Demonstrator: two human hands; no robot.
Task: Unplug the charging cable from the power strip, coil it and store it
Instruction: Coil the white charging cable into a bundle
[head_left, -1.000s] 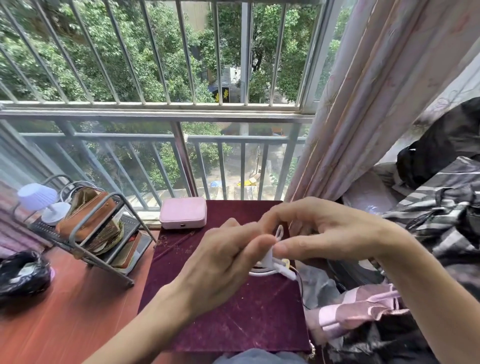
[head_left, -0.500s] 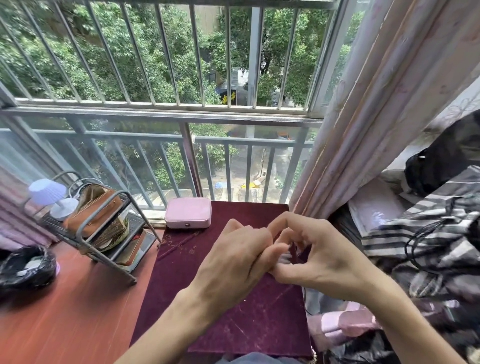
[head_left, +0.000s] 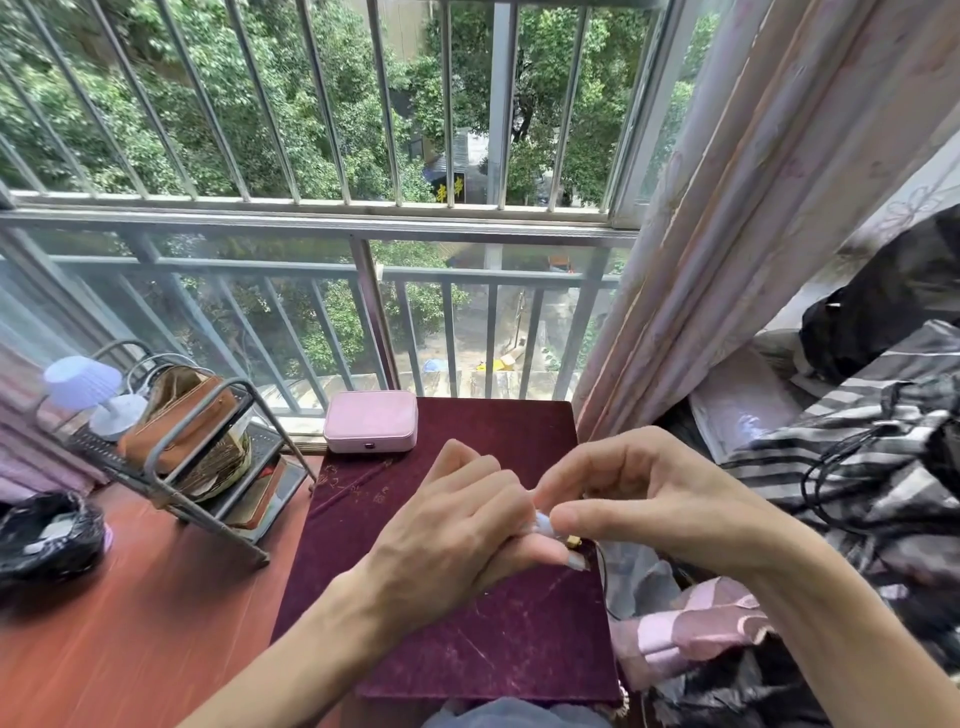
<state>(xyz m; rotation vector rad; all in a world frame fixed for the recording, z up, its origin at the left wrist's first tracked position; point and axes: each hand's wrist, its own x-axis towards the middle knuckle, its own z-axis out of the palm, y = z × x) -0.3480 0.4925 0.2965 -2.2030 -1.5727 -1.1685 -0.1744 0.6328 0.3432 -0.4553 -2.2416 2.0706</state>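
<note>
At the far left, a wire rack (head_left: 171, 447) holding a brown pouch (head_left: 179, 421) and a small lamp (head_left: 91, 387) stands where it stood a second ago, and the pink case (head_left: 370, 421) lies unmoved at the far edge of the maroon velvet cloth (head_left: 467, 634). What has changed sits in the middle: a second ago a white loop and a plug end showed plainly between the hands, low over the cloth; now the left hand (head_left: 452, 525) has closed around the bundle, its fingers curled shut over it so that only a pale nub of the charging cable (head_left: 543, 522) shows at its fingertips. The right hand (head_left: 660, 499) meets it from the right, thumb and forefinger pinched onto that nub, the other fingers arched and loose above. Just right of the pinch a small yellowish tip (head_left: 573, 541) shows, though whether it belongs to the cable I cannot tell. A thin dark cord (head_left: 602, 577) trails down beside the heaped clothes (head_left: 857, 467). I judge the coiling to be nearly finished, with the end being tucked or secured; no power strip is in view, and storing remains.
</note>
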